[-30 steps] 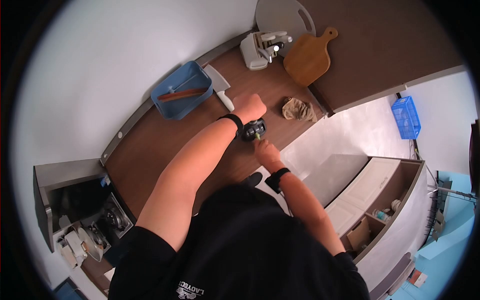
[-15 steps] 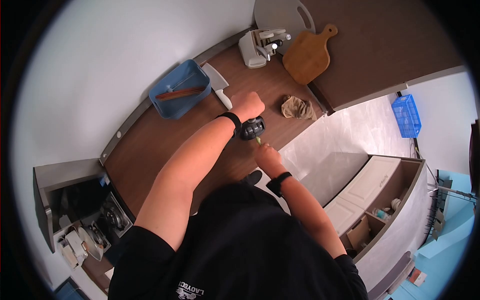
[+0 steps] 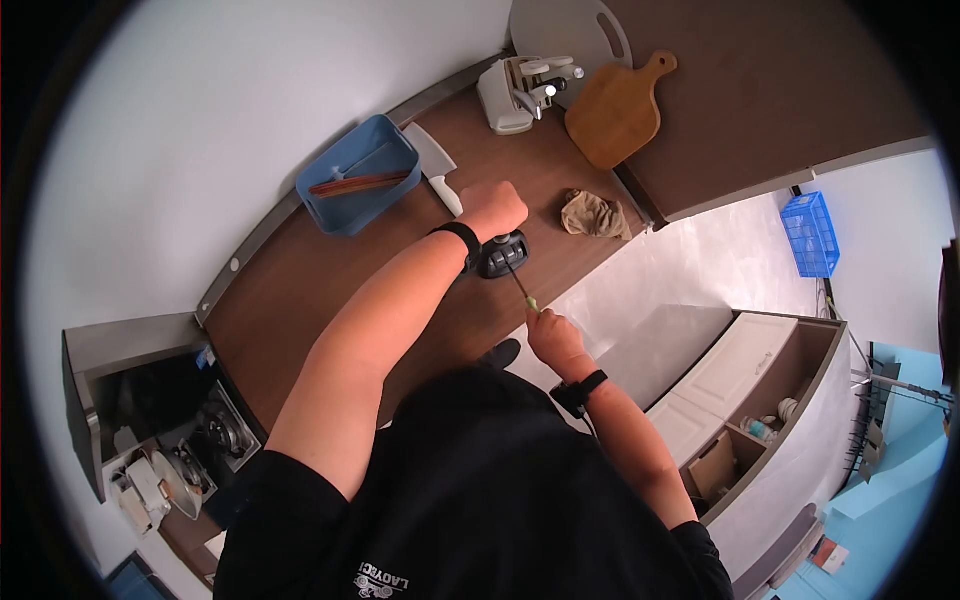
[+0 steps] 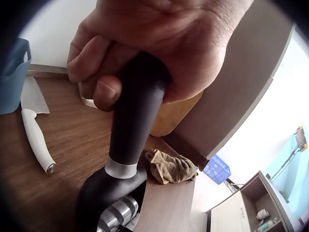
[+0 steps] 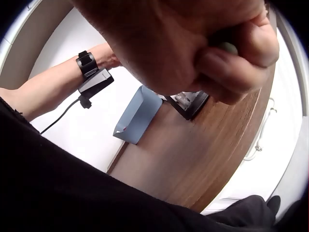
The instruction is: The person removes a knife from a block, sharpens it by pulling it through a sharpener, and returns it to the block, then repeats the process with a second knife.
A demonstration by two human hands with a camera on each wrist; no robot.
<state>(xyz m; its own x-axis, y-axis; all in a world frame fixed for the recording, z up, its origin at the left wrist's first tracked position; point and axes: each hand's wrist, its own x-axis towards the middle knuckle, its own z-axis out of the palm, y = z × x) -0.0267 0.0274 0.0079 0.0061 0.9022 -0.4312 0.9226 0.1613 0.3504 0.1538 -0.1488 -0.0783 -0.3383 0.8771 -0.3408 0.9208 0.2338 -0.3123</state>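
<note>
Black, probably light but rigid, the knife sharpener (image 3: 503, 256) stands near the countertop's (image 3: 300, 270) edge, left hand (image 3: 494, 210) clamped round its upright handle, the surest hold; right hand (image 3: 557, 342) grips a slim knife's (image 3: 517, 281) green handle.

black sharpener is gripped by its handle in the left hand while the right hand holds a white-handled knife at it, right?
No: the knife in the right hand has a green handle, as the head view shows. The left hand does grip the sharpener by its black handle.
</note>
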